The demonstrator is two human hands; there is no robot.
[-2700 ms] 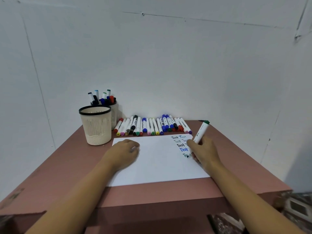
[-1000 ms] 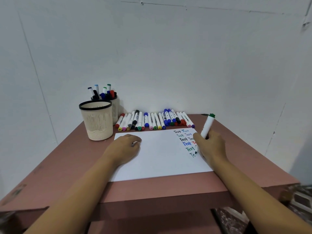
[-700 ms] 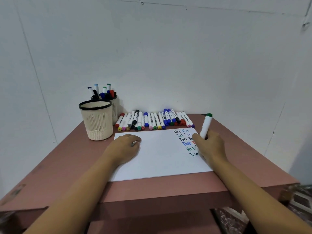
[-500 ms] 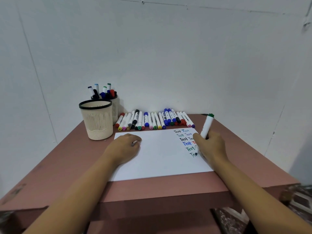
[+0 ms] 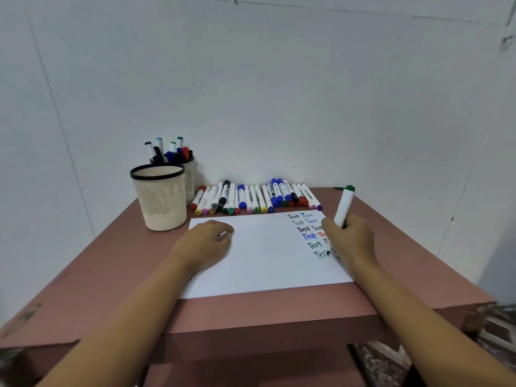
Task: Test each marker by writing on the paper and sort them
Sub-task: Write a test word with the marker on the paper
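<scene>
1. Head view: the right hand (image 5: pixel 350 241) has its fingers curled round one white-barrelled marker with a green end (image 5: pixel 343 208) in a writing grip.
2. The marker's dark tip touches the single white sheet of paper (image 5: pixel 265 261) near its right edge. Its long axis slopes up and away from the person, leaning slightly right, with the green end topmost.
3. The left hand (image 5: pixel 206 244) rests on the left part of the paper, knuckles up. Its fingers are curled over a small grey piece (image 5: pixel 222 236); what that piece is cannot be told.
4. The paper lies flat on the reddish-brown tabletop (image 5: pixel 111 275), with its long side across the person's view.
5. Six rows of the handwritten word "Test" (image 5: pixel 298 216) run down its right side in black, grey, blue, red and green. The right hand covers part of the lower rows, and the bottom row reads only "Tes", with the tip just beside it.
6. A row of white-barrelled markers with coloured caps (image 5: pixel 249 198) lies beyond the far edge of the paper. There are more than twenty, overlapping too much for an exact count. Their long axes run from the person toward the wall, fanned slightly.
7. Two cream ribbed plastic cups with black rims stand at the far left. The front cup (image 5: pixel 159 196) shows no contents from here. The rear cup (image 5: pixel 190 177) holds at least seven markers standing on end.
</scene>
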